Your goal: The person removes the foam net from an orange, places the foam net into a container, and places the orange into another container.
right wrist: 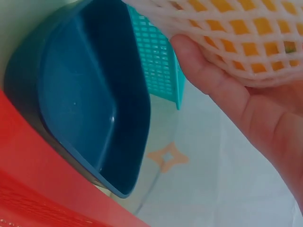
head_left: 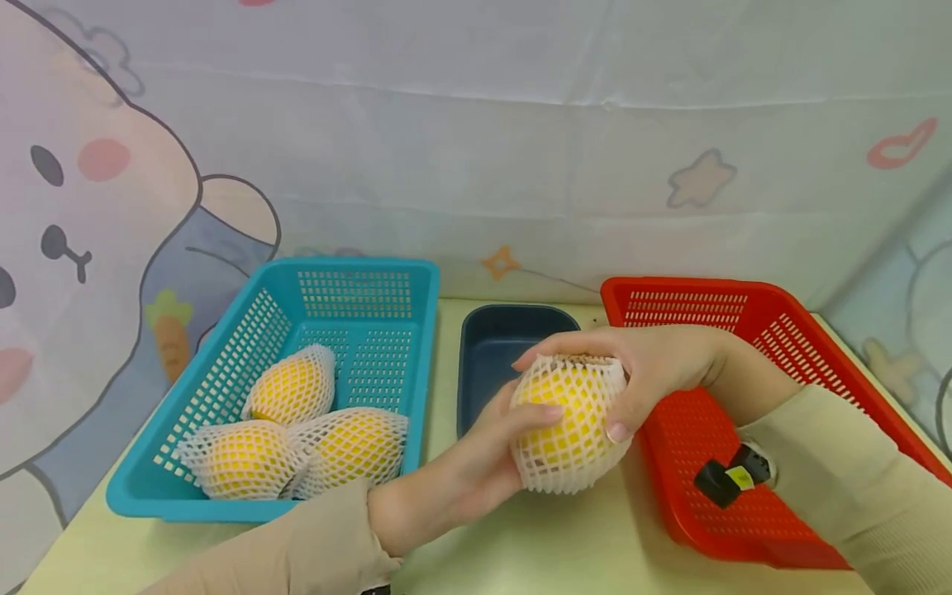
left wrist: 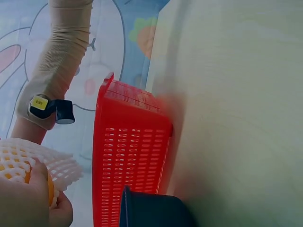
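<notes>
A yellow fruit in a white foam net sleeve [head_left: 568, 434] is held up between both hands, above the table in front of the dark blue tub. My left hand [head_left: 487, 454] grips it from the left and below, the thumb lying across its front. From above and the right, my right hand [head_left: 650, 368] holds the sleeve near its upper end, thumb on the near side. The right wrist view shows fingers [right wrist: 222, 85] against the netting [right wrist: 255, 42]. Three more netted yellow fruits [head_left: 293, 384] lie in the turquoise basket [head_left: 122, 487] on the left.
The dark blue tub [head_left: 483, 355] stands between the baskets, partly hidden by the hands. A red basket [head_left: 692, 529] stands on the right, under the right forearm. Behind the pale yellow table [head_left: 461, 562] hangs a printed cloth [head_left: 446, 165].
</notes>
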### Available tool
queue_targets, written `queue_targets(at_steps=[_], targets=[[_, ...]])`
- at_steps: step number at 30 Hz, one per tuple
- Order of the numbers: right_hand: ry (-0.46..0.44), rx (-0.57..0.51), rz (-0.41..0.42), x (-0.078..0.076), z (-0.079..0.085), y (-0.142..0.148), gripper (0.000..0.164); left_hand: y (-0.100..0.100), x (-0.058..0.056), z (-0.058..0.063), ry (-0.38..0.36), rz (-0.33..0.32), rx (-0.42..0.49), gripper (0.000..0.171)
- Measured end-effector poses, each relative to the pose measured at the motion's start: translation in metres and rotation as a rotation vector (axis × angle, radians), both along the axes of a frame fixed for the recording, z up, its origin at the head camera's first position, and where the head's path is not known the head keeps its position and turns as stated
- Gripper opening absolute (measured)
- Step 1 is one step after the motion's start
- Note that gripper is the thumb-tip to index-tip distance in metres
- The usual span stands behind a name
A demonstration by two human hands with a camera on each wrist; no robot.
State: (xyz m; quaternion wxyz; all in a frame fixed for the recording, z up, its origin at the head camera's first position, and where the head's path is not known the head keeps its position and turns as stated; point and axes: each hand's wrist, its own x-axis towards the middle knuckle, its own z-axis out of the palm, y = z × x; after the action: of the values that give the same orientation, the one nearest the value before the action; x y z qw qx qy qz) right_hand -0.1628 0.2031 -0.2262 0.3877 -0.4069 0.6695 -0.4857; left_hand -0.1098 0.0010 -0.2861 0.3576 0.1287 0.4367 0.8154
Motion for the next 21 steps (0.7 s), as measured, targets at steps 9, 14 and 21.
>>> queue_targets(at_steps=[9,14,21], targets=[[-0.075,-0.002,-0.055,0.007,-0.012,-0.009,0.053,-0.006,0.0,-0.014,-0.006,-0.034,0.043,0.053],[-0.099,-0.022,-0.089,0.01,-0.019,-0.011,0.048,-0.011,0.002,-0.019,-0.041,-0.028,0.011,0.055],[-0.104,-0.02,-0.149,0.015,-0.024,-0.012,0.042,-0.012,0.008,-0.026,-0.074,-0.002,0.029,0.053]])
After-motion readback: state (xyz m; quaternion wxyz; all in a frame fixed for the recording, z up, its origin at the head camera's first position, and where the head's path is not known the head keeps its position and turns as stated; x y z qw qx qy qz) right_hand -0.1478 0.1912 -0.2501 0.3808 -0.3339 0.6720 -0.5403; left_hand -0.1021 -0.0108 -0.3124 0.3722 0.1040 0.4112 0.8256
